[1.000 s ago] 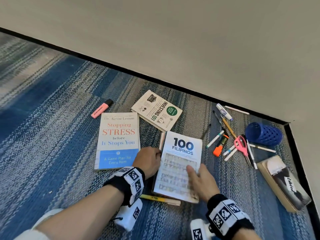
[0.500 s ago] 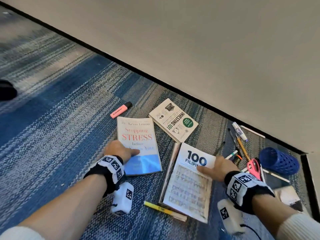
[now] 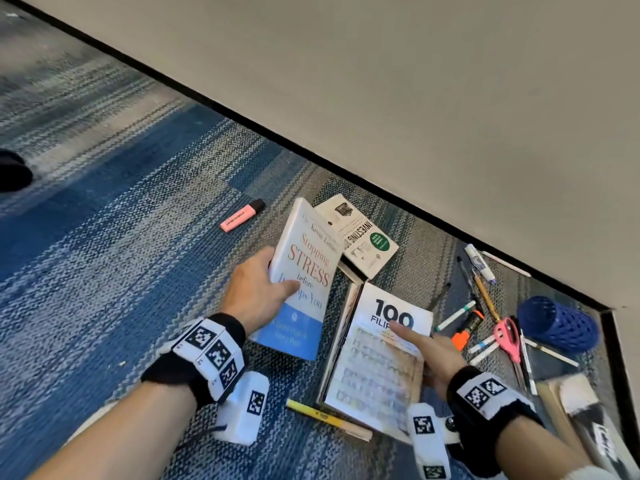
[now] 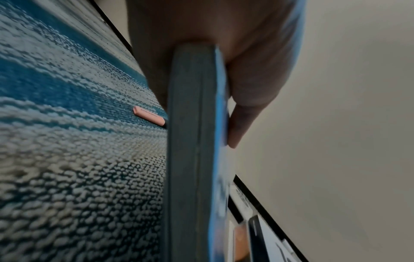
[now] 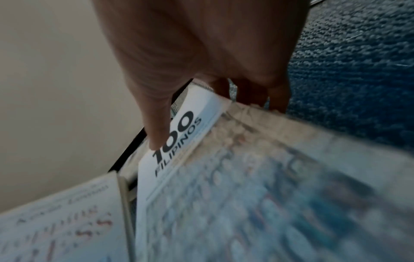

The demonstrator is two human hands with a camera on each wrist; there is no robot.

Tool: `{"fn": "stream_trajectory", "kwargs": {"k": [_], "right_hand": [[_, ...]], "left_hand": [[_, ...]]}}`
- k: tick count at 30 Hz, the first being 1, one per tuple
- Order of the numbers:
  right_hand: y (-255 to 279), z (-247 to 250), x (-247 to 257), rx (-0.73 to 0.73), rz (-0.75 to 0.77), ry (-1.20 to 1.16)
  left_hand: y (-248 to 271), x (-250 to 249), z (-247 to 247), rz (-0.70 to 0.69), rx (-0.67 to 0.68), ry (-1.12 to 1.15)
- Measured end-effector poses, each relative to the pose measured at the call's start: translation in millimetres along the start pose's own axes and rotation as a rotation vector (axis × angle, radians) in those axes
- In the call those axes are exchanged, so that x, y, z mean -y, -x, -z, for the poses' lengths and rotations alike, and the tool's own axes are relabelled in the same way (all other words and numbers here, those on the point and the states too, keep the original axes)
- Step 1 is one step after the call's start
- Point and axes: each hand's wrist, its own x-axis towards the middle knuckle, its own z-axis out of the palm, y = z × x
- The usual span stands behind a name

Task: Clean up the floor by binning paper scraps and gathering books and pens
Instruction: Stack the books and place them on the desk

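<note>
Blue-banded stress book (image 3: 304, 278) pinched by left hand (image 3: 254, 292); only right-wrist view shows right fingers (image 5: 277, 99) curled under 100 Filipinos book (image 5: 224, 177).

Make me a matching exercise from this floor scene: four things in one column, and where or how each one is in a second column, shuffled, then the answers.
Things
1. Stopping Stress book
2. 100 Filipinos book
3. pink highlighter
4. blue pen holder

States
A. lying on its side near the wall corner
B. lifted and tilted, gripped by the left hand
C. alone on the carpet, left of the books
D. held at its right edge by the right hand, thumb on the cover

Pairs: 1-B, 2-D, 3-C, 4-A
</note>
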Motion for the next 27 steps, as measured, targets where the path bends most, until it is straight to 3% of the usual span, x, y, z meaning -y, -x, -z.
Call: {"fn": "stream_trajectory", "kwargs": {"k": [6,11,17,23,27], "right_hand": [[-40,8,-14,0.01,-0.071,-0.069],[-4,-5,5,0.217,-0.043,-0.19],[23,-17,12,0.287,0.067,-0.335],[42,41,14,0.187,0.125,-0.433],[61,76,21,0.151,0.131,-0.6]], "left_hand": [[17,12,-24,0.047,0.099,0.023],[23,11,-34,-0.023,0.095,-0.003],[19,-4,-27,-0.118,0.073,-0.083],[14,-25,-13,-0.234,0.044,-0.125],[16,-21,-31,-0.146,0.136,0.14]]}}
